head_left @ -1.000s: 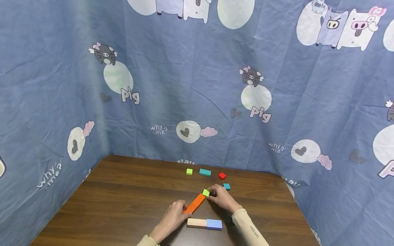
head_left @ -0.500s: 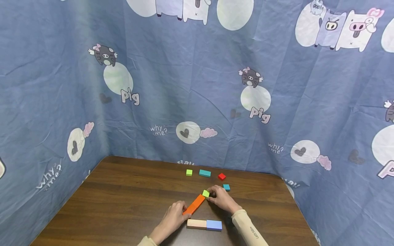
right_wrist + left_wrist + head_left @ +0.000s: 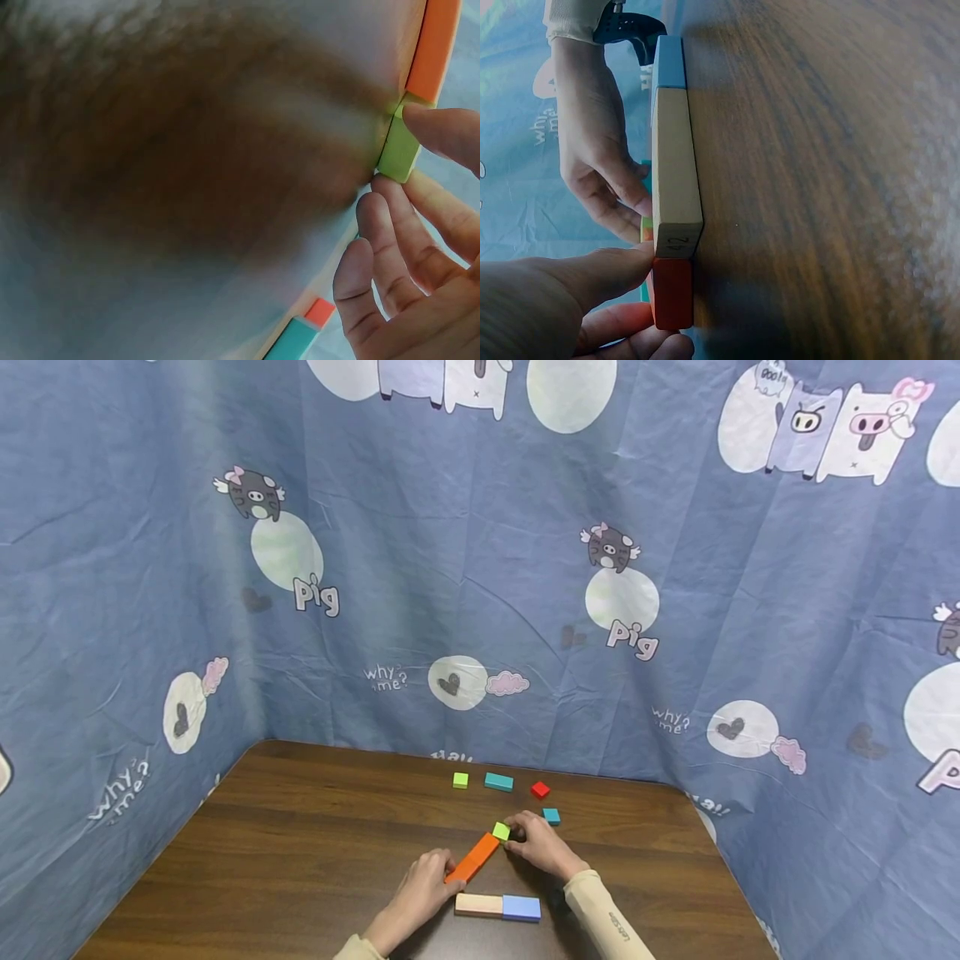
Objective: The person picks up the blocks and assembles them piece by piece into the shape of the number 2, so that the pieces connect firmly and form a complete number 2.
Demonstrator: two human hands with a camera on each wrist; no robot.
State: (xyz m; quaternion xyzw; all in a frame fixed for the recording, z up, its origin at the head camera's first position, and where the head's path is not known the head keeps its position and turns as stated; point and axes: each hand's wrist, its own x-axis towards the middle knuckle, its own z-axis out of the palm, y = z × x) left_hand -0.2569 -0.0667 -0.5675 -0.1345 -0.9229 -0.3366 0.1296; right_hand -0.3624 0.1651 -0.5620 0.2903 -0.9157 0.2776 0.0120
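A slanting row of orange blocks (image 3: 476,860) lies on the table, with a lime-green block (image 3: 501,832) at its far end. My left hand (image 3: 422,887) grips the row's near end between thumb and fingers; the left wrist view shows the thumb at the orange block's (image 3: 673,294) upper corner and fingertips at its far side. My right hand (image 3: 542,843) pinches the green block, thumb on one side and fingertips at its outer end in the right wrist view. Nearer to me, a plain wooden block (image 3: 478,906) and a blue block (image 3: 521,908) form a straight row.
Toward the table's back edge lie another lime-green block (image 3: 461,781), a long teal block (image 3: 498,782) and a red block (image 3: 540,790). A small teal block (image 3: 551,817) sits just beyond my right hand. Blue patterned cloth (image 3: 480,568) hangs around the brown table (image 3: 300,860).
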